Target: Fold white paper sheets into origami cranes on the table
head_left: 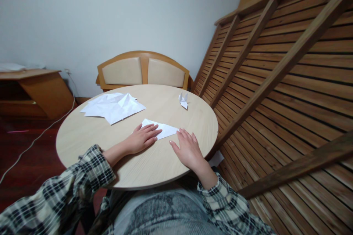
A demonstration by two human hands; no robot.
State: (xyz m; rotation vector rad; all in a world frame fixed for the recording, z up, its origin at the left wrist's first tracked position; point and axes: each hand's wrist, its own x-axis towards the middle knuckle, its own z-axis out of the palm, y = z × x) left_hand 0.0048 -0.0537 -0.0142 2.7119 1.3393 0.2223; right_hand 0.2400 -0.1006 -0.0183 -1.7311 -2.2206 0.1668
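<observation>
A folded white paper [165, 129] lies flat on the round light-wood table [82, 136]. My left hand [143, 138] rests palm-down on the paper's near left part, fingers spread and pointing right. My right hand [187, 149] lies flat on the tabletop just right of the paper, with its fingertips at the paper's near right corner. Neither hand grips anything. Both arms wear plaid sleeves.
A pile of creased white sheets [114, 107] lies at the table's far left. A small folded paper figure [183, 101] stands at the far right. A wooden chair [143, 69] is behind the table, a slatted wooden frame [275, 80] to the right, a low cabinet [35, 88] left.
</observation>
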